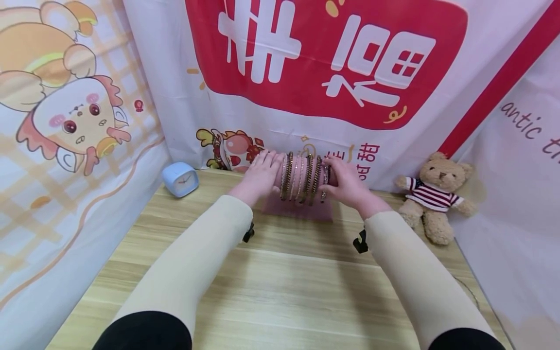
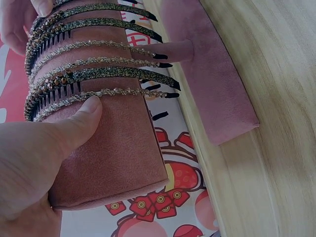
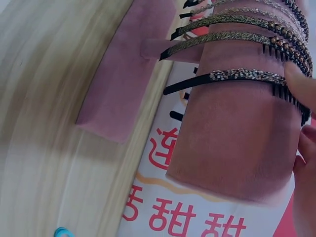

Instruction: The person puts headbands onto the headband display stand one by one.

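A pink velvet headband stand point(image 1: 297, 210) stands at the back of the table, its padded roll raised above a flat base point(image 2: 217, 84). Several glittery headbands point(image 1: 302, 177) sit side by side around the roll. My left hand point(image 1: 263, 174) holds the roll's left end, its thumb point(image 2: 89, 113) touching the outermost beaded headband point(image 2: 123, 92); its other fingers are mostly hidden behind the roll. At the right end, my right hand point(image 1: 347, 183) pinches the outermost headband point(image 3: 242, 75), which has a jewelled top, black ends and comb teeth. A gap separates it from the other headbands.
A blue clock point(image 1: 180, 179) stands on the table point(image 1: 280, 291) at back left. To the right, a teddy bear point(image 1: 437, 194) in a striped shirt leans near the side cloth. Printed cloth point(image 1: 332, 63) hangs close behind the stand.
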Tool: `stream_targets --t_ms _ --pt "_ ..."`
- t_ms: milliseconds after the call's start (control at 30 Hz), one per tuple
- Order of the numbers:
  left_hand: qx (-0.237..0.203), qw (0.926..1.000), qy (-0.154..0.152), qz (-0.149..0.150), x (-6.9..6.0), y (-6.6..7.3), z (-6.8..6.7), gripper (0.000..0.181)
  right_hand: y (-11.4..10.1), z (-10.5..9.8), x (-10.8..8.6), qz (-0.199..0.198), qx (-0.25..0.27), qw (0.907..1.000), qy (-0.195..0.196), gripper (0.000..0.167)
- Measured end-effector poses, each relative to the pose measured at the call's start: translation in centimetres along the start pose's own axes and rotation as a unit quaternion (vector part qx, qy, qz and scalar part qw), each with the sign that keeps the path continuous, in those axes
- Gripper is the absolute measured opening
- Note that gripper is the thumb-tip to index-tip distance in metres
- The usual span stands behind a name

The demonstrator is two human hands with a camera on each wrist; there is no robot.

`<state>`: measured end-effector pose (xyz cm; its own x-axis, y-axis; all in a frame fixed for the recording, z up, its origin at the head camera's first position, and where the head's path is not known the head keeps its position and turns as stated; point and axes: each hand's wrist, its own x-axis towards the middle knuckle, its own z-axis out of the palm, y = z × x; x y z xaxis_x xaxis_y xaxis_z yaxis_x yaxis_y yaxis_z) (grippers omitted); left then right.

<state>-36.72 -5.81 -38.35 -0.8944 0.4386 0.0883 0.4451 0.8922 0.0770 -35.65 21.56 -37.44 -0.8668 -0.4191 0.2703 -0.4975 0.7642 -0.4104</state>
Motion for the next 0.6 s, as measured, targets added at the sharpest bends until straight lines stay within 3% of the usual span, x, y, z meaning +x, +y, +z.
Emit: stream_targets --t_ms 100,200,400,467,600 --pt "0.0 1.0 -0.004 0.0 0.0 0.0 0.0 0.108 0.7 -0.7 -0.7 0.011 0.058 0.9981 0.02 0.077" --pt "0.006 1.0 -0.002 0.0 0.0 0.1 0.0 0.109 2.2 -2.7 -2.2 0.055 0.1 0.9919 0.056 0.071" --pt "-0.004 1.0 0.002 0.004 0.1 0.2 0.0 0.109 7.2 -7.4 -8.0 0.148 0.053 0.9791 0.13 0.052" --pt "-0.005 1.0 0.003 0.006 0.0 0.1 0.0 0.108 9.0 -8.2 -10.4 0.17 0.041 0.9754 0.134 0.046" --pt "-0.002 0.9999 0.006 0.009 0.1 -0.2 0.2 0.106 12.2 -8.6 -15.7 0.226 0.025 0.9698 0.089 0.038"
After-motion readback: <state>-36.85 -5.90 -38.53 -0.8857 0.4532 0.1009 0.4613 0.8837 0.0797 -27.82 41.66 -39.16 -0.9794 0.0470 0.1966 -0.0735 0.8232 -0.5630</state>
